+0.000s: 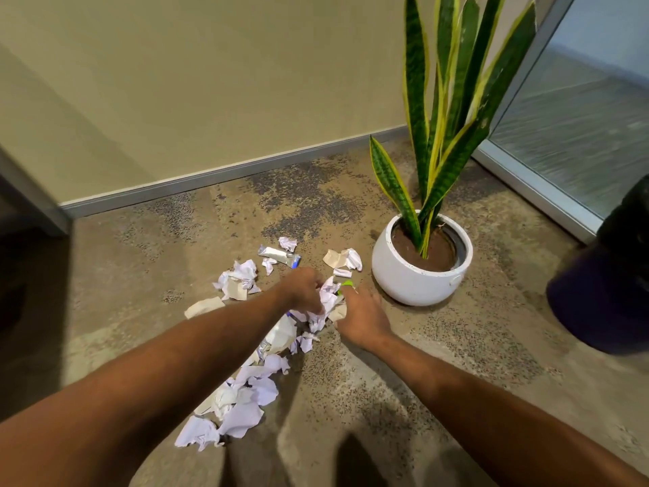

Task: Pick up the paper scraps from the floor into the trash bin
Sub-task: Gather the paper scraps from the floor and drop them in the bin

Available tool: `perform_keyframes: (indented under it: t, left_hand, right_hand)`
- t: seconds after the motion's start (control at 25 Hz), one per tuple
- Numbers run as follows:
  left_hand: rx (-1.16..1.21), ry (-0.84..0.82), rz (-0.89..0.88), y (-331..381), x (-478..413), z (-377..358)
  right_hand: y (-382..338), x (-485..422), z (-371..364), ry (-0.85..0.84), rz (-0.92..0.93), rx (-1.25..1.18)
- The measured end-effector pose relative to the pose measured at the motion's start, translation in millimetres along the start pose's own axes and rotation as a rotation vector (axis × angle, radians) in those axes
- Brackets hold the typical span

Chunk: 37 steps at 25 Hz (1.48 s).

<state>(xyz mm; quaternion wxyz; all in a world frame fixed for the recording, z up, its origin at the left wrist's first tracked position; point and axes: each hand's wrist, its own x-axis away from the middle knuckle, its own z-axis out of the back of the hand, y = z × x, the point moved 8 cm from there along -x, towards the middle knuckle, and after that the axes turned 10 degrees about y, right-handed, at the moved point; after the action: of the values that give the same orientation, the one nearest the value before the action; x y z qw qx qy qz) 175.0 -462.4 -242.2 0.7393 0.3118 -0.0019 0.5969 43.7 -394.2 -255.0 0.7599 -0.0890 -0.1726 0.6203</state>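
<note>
Gripping a bunch of crumpled white paper scraps (326,304), the fingers of the left hand (303,290) are curled shut around the upper part of the wad. Right hand (361,316) presses against the same wad from the other side, palm down, fingers bent toward it; whether they actually close on the paper cannot be told from this angle. A small bright green bit (347,284) pokes out just above the right hand, touching the wad.

Both bare forearms reach in from the bottom edge, meeting over the mottled brown-and-grey carpet floor (351,381).

More loose white and cream torn paper pieces (242,398) trail along the floor under the left forearm toward the viewer. A second cluster of crumpled paper (237,279) lies left of the hands. A flattened silver foil wrapper with a blue end (279,255) lies beyond the hands, and a cream-and-white scrap pair (343,259) sits near the pot.

Round white ceramic pot (418,279) holds brown soil and a tall green snake plant with yellow-edged leaves (446,110), standing just right of the hands.

Dark round trash bin (604,293), at the right edge, well apart from the hands. Beige wall with grey baseboard (224,175) behind; frosted glass panel (579,128) far right
</note>
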Motion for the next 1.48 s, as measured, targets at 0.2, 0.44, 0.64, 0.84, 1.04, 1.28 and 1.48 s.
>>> perform_keyframes:
  t: [0.2, 0.44, 0.64, 0.84, 1.04, 1.28, 1.48]
  left_hand:
    - [0.336, -0.09, 0.104, 10.6, 14.7, -21.6]
    - [0.587, -0.179, 0.189, 40.3, 44.4, -27.7]
    - [0.836, -0.153, 0.122, 102.0, 79.0, -27.9]
    - [0.96, -0.102, -0.012, 200.0, 102.1, -17.1]
    - [0.971, -0.112, -0.162, 319.0, 106.0, 2.9]
    - [0.994, -0.084, -0.344, 462.3, 99.9, 14.8]
    - [1.025, -0.056, -0.366, 548.0, 76.9, -4.5]
  right_hand:
    - [10.5, 26.3, 15.1, 0.032, -0.316, -0.703]
    - [35.1, 56.4, 38.5, -0.098, -0.468, -0.972]
    - [68.1, 73.7, 105.6, -0.111, -0.394, -0.976]
    - [115.8, 86.9, 194.7, -0.055, -0.296, -0.893]
    - [177.5, 95.6, 298.3, 0.061, -0.261, -0.831]
    - [264.0, 100.4, 408.4, 0.273, -0.276, -0.874]
    - [332.9, 103.1, 451.8, 0.447, -0.389, -0.971]
